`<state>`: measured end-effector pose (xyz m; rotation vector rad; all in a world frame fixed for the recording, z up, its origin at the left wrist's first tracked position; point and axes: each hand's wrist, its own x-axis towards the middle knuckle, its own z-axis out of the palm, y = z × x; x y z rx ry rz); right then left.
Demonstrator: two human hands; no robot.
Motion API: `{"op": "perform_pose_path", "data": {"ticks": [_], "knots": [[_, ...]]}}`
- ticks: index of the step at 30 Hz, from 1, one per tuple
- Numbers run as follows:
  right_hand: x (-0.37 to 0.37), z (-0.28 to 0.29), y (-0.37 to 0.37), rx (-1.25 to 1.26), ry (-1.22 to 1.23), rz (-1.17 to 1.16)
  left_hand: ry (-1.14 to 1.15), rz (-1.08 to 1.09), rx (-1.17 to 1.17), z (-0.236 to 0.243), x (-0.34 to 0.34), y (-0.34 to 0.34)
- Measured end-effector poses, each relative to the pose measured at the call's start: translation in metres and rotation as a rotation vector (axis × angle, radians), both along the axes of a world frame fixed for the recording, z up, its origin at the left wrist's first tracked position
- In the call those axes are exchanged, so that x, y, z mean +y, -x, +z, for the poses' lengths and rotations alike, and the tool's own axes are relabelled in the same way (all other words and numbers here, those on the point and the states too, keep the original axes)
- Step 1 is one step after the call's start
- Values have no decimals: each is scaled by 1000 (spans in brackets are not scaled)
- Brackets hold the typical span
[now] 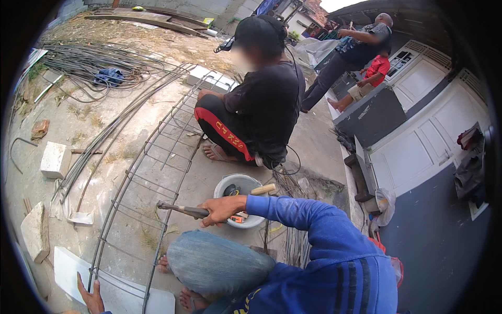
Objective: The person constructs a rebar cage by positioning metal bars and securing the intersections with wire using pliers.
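A long steel rebar cage (pixel 137 172), tied with rectangular stirrups, lies slantwise in front of me. In my right hand (pixel 224 210) are pincers (pixel 184 210), gripped by their dark handles, with the jaws pointing left over the cage's near side. At the lower left, my left hand (pixel 92 299) has its fingers apart beside the end of the cage; whether it touches the bars I cannot tell. Just behind my right hand stands a grey bucket (pixel 225 184) holding a wooden-handled tool (pixel 262 189) and other items.
A co-worker in black (pixel 264 99) squats at the cage's far part. White blocks (pixel 55 159) and loose rods (pixel 112 123) lie left, coiled rebar (pixel 68 57) beyond. A white panel (pixel 125 293) sits beneath the near end. Two people (pixel 355 57) are near the house.
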<state>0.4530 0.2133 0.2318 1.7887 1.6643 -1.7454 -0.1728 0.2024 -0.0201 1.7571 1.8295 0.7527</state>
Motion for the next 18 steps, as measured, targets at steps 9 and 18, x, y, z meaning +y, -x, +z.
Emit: {"op": "perform_pose_path", "data": {"ticks": [9,18], "knots": [[-285,-86,-207,-248,-299,-320,78,366,4,233,-168,-200],[-342,-135,-228,-24,-179,-303,231,310,-721,255,-258,-190]]}}
